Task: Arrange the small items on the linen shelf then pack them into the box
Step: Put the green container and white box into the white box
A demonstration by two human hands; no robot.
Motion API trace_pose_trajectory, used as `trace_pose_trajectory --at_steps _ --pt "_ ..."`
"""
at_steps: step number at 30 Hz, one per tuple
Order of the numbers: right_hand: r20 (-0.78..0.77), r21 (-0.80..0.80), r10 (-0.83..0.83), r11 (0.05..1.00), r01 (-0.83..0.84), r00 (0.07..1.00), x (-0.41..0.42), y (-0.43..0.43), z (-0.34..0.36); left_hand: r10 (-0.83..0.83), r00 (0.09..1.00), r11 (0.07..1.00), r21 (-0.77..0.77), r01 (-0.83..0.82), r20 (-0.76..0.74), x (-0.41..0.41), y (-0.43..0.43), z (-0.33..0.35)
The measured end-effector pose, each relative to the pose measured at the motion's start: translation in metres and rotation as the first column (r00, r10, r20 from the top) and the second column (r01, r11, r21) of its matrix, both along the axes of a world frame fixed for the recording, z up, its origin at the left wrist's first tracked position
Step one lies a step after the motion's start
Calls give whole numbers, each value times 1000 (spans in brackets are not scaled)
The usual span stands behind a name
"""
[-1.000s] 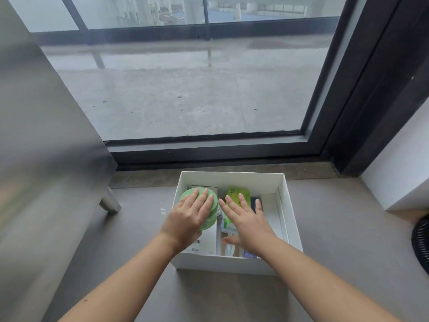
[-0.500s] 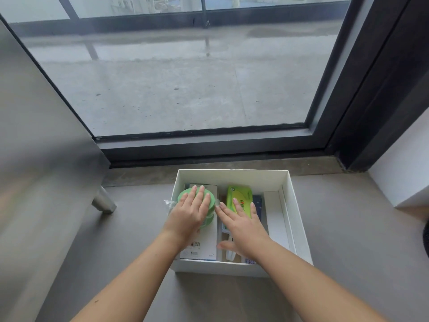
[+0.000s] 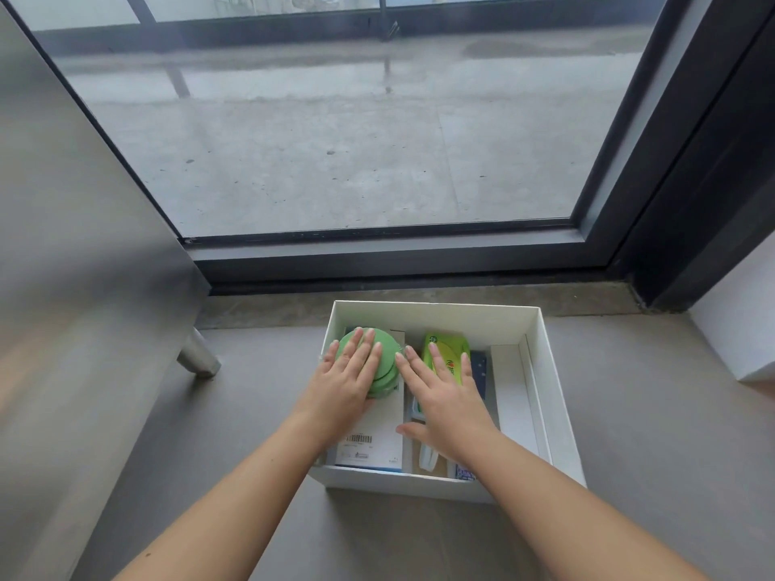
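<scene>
Inside box (image 3: pixel 436 319), green tin (image 3: pixel 388 376) under flat left grip (image 3: pixel 344 387).

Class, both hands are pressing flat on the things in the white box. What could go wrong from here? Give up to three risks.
1. The round green item sits on top of a white carton under the left hand; once released, it might slide off.
2. The right hand presses on the green packet, which may get squashed.
3. Bare space along the right side of the box could let things shift when carried.
</scene>
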State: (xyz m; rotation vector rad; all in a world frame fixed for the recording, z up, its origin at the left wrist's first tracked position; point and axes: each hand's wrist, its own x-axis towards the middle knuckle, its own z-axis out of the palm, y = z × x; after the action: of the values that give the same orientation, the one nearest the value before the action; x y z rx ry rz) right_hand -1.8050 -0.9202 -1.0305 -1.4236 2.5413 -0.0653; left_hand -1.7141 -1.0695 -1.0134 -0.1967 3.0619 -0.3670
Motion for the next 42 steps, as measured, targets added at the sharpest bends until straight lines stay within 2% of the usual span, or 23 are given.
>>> trace_pose_trajectory --at_steps 3,8,15,20,25,33,42 --pt "-39 -10 43 999 -43 998 2 -6 1 8 996 1000 -14 -9 -93 11 1 11" --pt "-79 -30 109 993 -112 991 9 -21 -1 122 985 992 32 -118 -122 29 -1 11" --pt "-50 -57 2 998 -5 999 9 -43 -4 227 960 970 123 -208 -163 39 1 11" --pt "-47 -74 -51 996 48 998 4 -53 -9 217 963 970 148 -194 -158 39 -1 6" --pt "-56 -84 -88 993 83 995 1 -61 -10 201 978 975 110 -194 -61 38 -5 -6" --pt "-67 -84 -105 992 99 992 -1 -65 -8 212 976 968 146 -203 -53 38 -5 -8" --pt "-48 -85 -116 990 111 992 4 -54 -10 159 962 981 143 -129 -224 37 0 4"
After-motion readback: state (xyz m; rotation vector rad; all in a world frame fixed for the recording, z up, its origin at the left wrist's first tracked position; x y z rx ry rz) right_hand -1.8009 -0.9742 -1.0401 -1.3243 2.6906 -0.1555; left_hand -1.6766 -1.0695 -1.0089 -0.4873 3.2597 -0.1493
